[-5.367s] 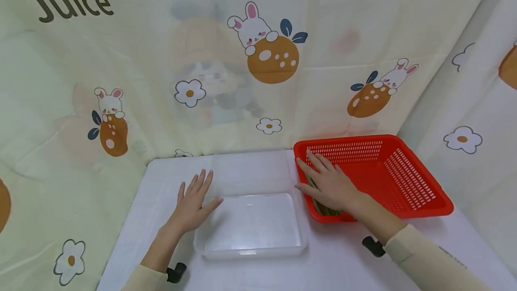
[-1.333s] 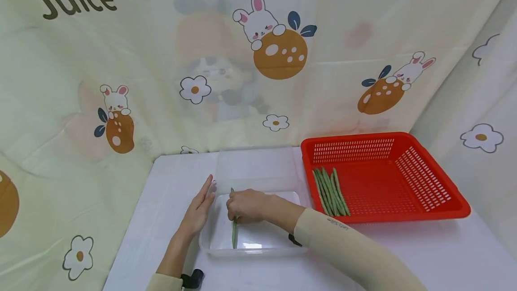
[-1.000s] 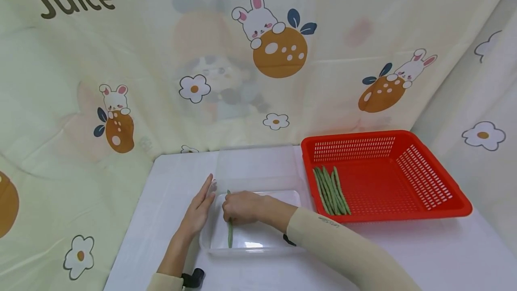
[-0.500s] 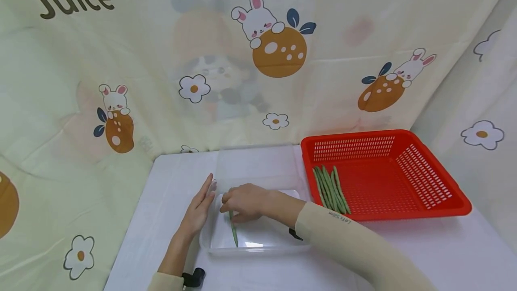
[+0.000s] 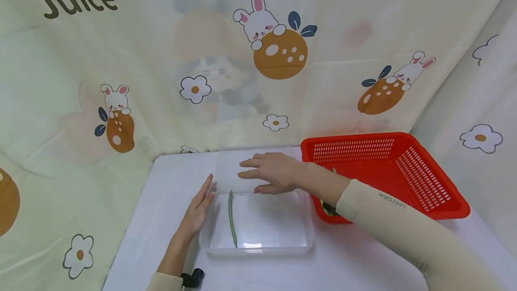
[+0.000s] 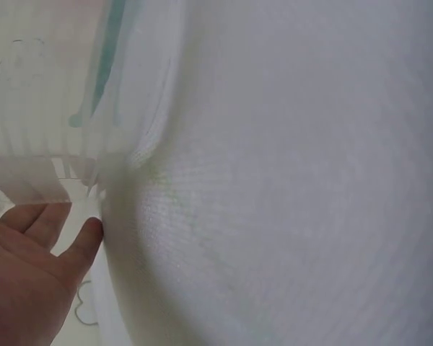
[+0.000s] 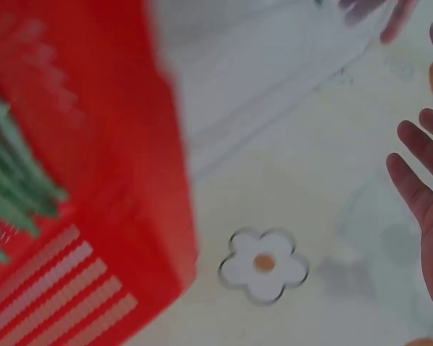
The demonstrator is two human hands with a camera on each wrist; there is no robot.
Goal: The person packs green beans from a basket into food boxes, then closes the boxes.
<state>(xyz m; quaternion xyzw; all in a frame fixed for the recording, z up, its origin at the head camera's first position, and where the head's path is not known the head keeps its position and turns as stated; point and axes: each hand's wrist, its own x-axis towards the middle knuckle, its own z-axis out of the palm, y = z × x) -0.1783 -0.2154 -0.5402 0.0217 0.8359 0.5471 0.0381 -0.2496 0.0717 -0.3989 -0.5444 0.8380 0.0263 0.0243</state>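
A green bean [image 5: 231, 219] lies lengthwise near the left side of a clear plastic container [image 5: 282, 251]. My left hand [image 5: 196, 210] rests at the container's left wall, thumb and fingers spread around its far left corner; the left wrist view shows the same hand [image 6: 29, 267] beside the clear wall. Over the container's far edge hovers my right hand [image 5: 274, 173], fingers loosely spread and holding nothing. More green beans [image 7: 14, 173] lie in the red basket [image 7: 141, 238] in the right wrist view; in the head view the right forearm mostly covers them.
The red plastic basket stands to the container's right, its far rim [image 5: 355, 137] near the curtain [image 5: 161, 57]. A clear panel [image 5: 228, 160] lies behind the container. All of it sits on a white-covered table [image 5: 173, 174].
Earlier my right hand was over the basket, then held a green bean inside the container. It has let the bean go and moved up and right. My left hand has stayed at the container.
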